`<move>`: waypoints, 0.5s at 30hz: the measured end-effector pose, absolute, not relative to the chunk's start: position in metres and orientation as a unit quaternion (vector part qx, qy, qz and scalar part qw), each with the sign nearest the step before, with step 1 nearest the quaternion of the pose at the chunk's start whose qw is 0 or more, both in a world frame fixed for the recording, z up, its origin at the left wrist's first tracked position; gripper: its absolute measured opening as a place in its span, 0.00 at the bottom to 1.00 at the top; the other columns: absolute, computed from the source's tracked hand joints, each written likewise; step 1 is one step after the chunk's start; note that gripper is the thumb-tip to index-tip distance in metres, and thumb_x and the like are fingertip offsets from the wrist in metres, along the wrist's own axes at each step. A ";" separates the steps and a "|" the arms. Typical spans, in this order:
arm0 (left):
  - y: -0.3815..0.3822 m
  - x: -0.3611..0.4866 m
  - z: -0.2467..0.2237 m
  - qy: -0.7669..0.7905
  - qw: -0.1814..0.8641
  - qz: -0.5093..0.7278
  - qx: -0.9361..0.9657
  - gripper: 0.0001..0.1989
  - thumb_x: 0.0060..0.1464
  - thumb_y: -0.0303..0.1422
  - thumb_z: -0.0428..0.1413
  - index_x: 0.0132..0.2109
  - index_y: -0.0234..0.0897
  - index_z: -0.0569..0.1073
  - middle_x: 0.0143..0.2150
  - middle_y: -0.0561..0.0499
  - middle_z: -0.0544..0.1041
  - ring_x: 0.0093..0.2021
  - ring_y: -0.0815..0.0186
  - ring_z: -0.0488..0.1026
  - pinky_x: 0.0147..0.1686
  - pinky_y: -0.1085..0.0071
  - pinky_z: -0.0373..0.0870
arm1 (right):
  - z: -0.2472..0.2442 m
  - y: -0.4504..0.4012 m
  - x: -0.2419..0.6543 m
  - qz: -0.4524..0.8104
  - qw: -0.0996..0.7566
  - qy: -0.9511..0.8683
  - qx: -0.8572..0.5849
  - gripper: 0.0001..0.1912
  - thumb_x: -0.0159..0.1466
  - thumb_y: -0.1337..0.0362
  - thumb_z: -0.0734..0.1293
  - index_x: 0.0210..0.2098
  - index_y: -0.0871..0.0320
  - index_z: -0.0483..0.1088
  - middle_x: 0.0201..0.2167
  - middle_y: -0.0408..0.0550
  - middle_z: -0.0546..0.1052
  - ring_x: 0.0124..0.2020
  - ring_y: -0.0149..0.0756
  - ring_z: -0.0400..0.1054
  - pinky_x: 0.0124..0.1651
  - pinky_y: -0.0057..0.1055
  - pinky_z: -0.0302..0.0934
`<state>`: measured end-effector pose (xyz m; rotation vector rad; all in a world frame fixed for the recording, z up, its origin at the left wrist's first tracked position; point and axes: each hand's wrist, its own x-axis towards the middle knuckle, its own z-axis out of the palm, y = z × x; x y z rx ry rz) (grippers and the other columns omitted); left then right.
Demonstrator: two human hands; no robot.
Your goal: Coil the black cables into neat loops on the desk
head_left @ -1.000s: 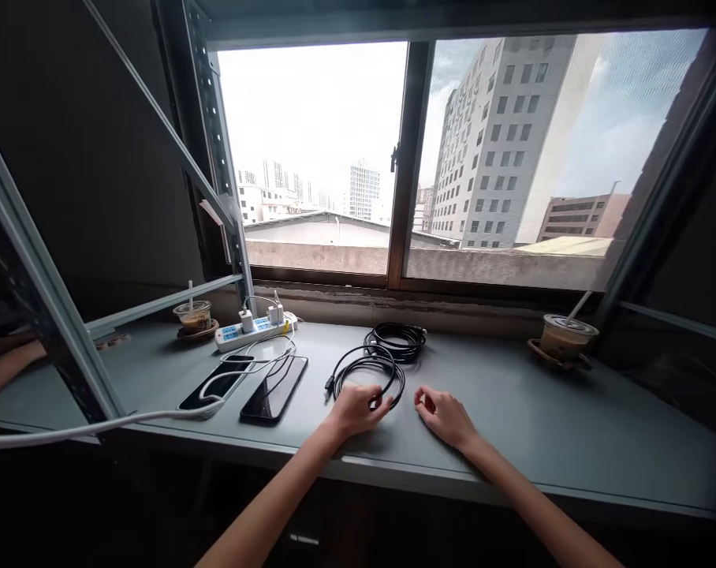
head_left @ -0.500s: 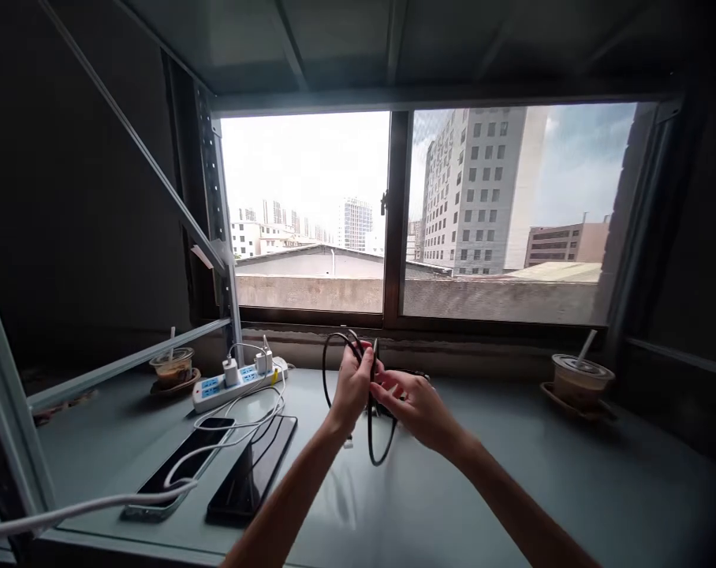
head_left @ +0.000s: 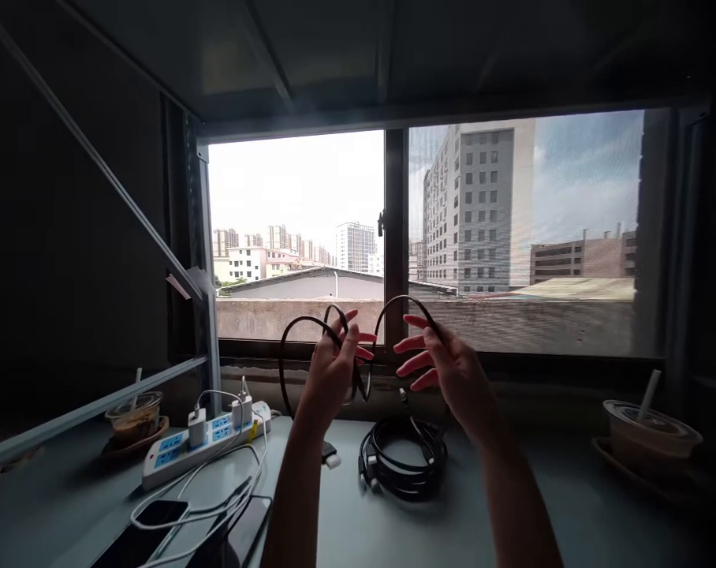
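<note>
Cable [head_left: 402, 297] aloft: left hand [head_left: 330, 364] at its 9 o'clock, right hand [head_left: 453, 361] at 3; coil [head_left: 417, 481] at 6. Left thumb, fingers pinch cable; right fingers spread, thumb grip unclear. Likely light, springy; best gripped where bends gather.

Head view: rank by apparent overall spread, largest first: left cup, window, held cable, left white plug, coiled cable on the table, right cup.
1. Window
2. Held cable
3. Coiled cable and right cup: too alike to rank
4. Left cup
5. Left white plug
</note>
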<state>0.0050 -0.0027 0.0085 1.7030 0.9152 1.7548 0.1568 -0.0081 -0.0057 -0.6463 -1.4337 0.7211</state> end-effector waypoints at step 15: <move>0.055 -0.036 -0.023 0.398 0.287 0.666 0.562 0.22 0.55 0.51 0.47 0.27 0.36 0.63 0.12 0.55 0.66 0.08 0.75 0.57 0.09 0.78 0.46 | 0.004 -0.035 0.228 0.259 0.806 -0.440 -0.300 0.10 0.55 0.67 0.65 0.36 0.52 0.74 0.18 0.38 0.60 0.10 0.18 0.43 0.13 0.25 0.32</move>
